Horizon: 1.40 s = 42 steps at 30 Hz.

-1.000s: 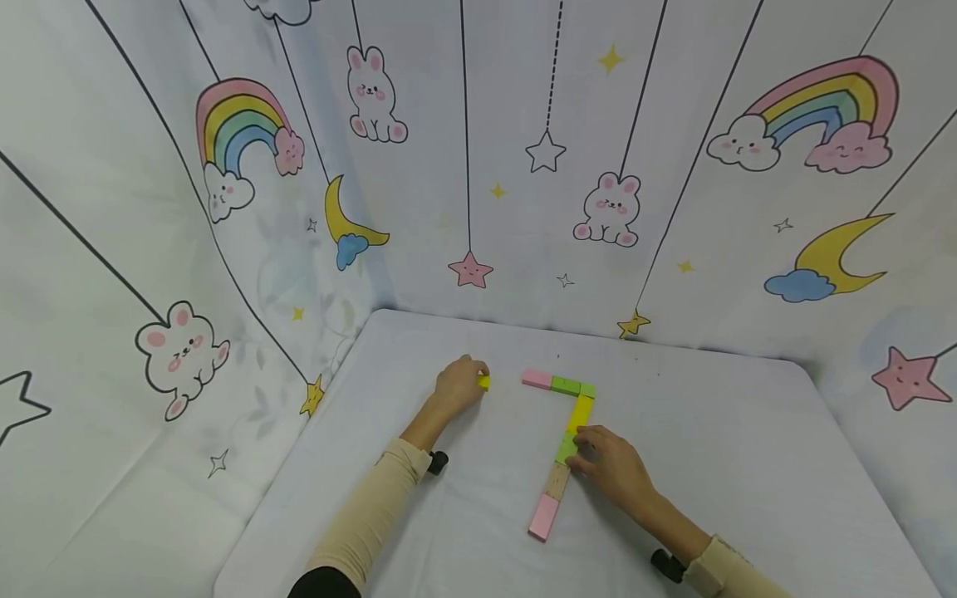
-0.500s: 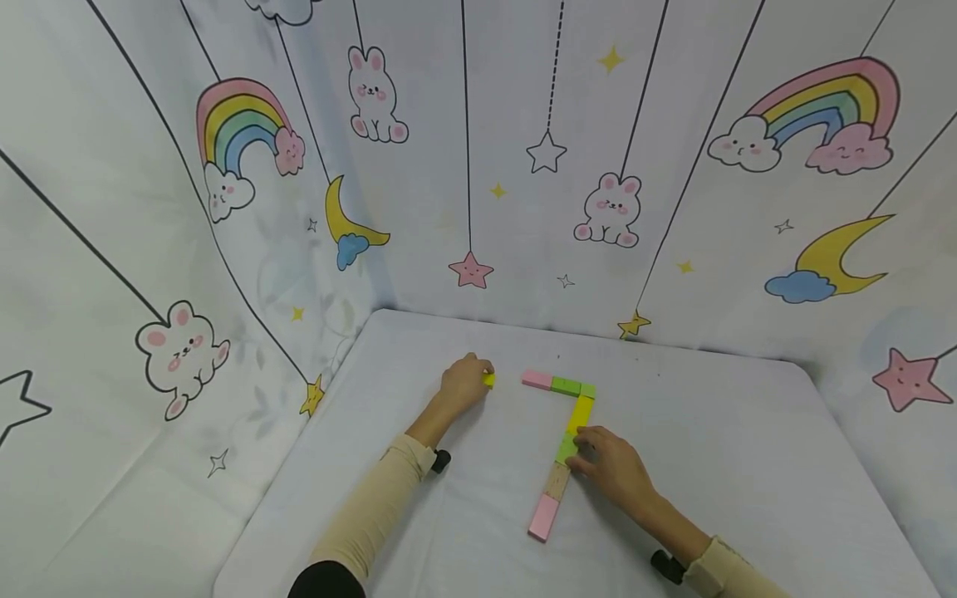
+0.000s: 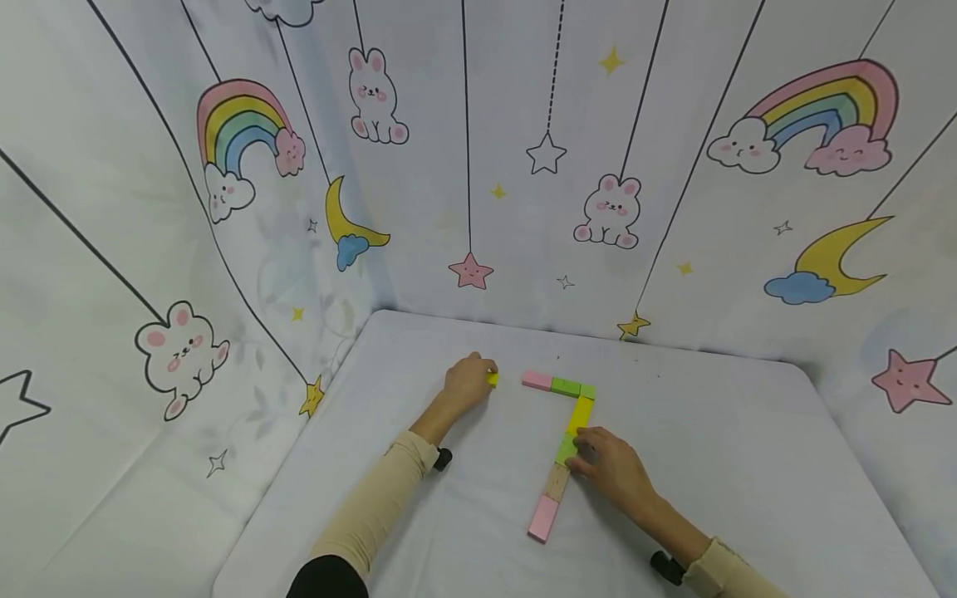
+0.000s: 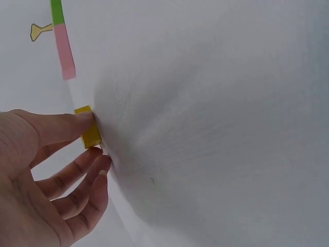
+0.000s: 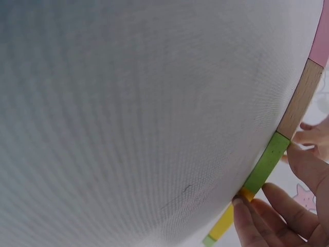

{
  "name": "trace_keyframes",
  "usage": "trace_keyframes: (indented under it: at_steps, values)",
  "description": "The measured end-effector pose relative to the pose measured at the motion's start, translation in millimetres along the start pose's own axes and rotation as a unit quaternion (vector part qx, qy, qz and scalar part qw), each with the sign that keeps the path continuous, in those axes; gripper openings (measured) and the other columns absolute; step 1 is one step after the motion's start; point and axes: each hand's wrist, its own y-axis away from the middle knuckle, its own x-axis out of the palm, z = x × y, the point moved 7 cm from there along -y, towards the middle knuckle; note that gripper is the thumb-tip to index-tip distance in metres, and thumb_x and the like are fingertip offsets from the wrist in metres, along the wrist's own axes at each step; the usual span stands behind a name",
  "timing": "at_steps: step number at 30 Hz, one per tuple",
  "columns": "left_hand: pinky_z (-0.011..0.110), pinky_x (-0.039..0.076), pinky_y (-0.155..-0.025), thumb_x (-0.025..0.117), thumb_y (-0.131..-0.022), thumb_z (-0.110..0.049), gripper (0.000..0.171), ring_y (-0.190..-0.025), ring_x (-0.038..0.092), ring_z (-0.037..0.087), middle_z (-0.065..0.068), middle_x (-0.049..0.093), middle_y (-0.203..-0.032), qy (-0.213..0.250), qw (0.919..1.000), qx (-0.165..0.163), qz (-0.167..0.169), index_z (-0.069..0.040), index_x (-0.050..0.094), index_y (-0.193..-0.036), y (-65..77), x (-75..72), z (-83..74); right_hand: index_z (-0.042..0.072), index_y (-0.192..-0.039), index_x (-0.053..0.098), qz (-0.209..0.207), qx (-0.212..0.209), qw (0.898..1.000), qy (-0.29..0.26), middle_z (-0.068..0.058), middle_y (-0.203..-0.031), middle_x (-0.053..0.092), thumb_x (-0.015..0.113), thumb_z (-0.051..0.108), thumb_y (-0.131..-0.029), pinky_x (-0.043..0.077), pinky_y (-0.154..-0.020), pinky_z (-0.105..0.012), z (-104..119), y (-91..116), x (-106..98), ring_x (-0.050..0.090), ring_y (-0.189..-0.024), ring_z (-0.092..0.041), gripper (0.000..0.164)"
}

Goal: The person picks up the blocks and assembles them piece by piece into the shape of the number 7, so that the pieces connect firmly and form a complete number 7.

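My left hand [image 3: 465, 384] pinches a small yellow block [image 4: 91, 135] between thumb and fingers, low over the white table, left of a line of blocks. That line bends at its far right corner. Its short far arm has a pink block [image 3: 536, 379] and a green block [image 3: 566, 386], with a small green piece [image 3: 587, 390] at the corner. Down the long arm come a yellow block [image 3: 581, 411], another green block [image 5: 267, 163], a bare wooden block [image 3: 557, 481] and a pink block [image 3: 543, 518]. My right hand [image 3: 616, 469] holds that second green block, thumb and fingers near its ends.
The table [image 3: 718, 465] has a white cloth and rounded far corners. Behind and to the left hangs a white curtain [image 3: 516, 216] printed with rainbows, rabbits, moons and stars. A dark wrist camera [image 3: 668, 566] sits by the right cuff.
My left hand has slid slightly to the right with the yellow block, closer to the pink end of the line. The right hand and the line of blocks stay as they were.
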Motion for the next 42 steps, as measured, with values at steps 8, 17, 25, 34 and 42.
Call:
trace_keyframes:
  at_steps: [8, 17, 25, 34, 42]
  values:
    - [0.04, 0.059, -0.077, 0.076, -0.094, -0.016, 0.031, -0.095, 0.067, 0.022, 0.006, 0.067, -0.11, 0.008, 0.9999, 0.008, -0.005, -0.02, 0.076, -0.124, -2.3, 1.2, -5.3, 0.007, -0.116, 0.076, -0.008, -0.004, 1.0, -0.002, -0.01, -0.128, 0.071, 0.091, 0.027, -0.081, 0.052, -0.1, -0.051, 1.4, 1.0, -1.9, 0.066, -0.121, -0.033, 0.043]
    - [0.04, 0.058, -0.075, 0.077, -0.092, -0.017, 0.03, -0.095, 0.067, 0.021, 0.005, 0.067, -0.109, 0.002, 0.9998, 0.02, -0.003, -0.021, 0.077, -0.122, -5.9, 2.4, -11.1, 0.007, -0.116, 0.076, 0.0, 0.003, 1.0, -0.008, -0.01, -0.13, 0.07, 0.09, 0.028, -0.082, 0.051, -0.102, -0.052, 0.4, 1.8, -2.9, 0.065, -0.122, -0.034, 0.043]
    - [0.039, 0.058, -0.078, 0.077, -0.093, -0.02, 0.032, -0.098, 0.067, 0.021, 0.004, 0.068, -0.111, -0.003, 0.9998, 0.019, 0.002, -0.022, 0.076, -0.124, -9.7, 5.7, -12.8, 0.007, -0.117, 0.075, 0.005, 0.005, 1.0, -0.016, -0.01, -0.131, 0.069, 0.09, 0.028, -0.082, 0.05, -0.103, -0.051, 0.3, 1.1, -1.7, 0.064, -0.124, -0.033, 0.043]
    - [0.04, 0.058, -0.078, 0.078, -0.093, -0.022, 0.032, -0.097, 0.068, 0.021, 0.004, 0.067, -0.111, -0.005, 0.9997, 0.023, 0.003, -0.023, 0.075, -0.125, -12.4, 6.8, -16.5, 0.008, -0.116, 0.076, 0.003, 0.009, 1.0, -0.013, -0.009, -0.131, 0.069, 0.089, 0.029, -0.083, 0.05, -0.103, -0.051, 0.3, 1.4, -2.0, 0.064, -0.124, -0.033, 0.041]
    - [0.039, 0.058, -0.077, 0.078, -0.093, -0.022, 0.032, -0.096, 0.068, 0.02, 0.003, 0.067, -0.11, -0.001, 0.9996, 0.029, 0.0, -0.023, 0.075, -0.125, -16.0, 8.6, -20.0, 0.006, -0.116, 0.076, 0.008, 0.003, 1.0, -0.01, -0.01, -0.131, 0.069, 0.089, 0.029, -0.083, 0.051, -0.103, -0.05, -1.5, 0.7, 0.9, 0.064, -0.124, -0.033, 0.042]
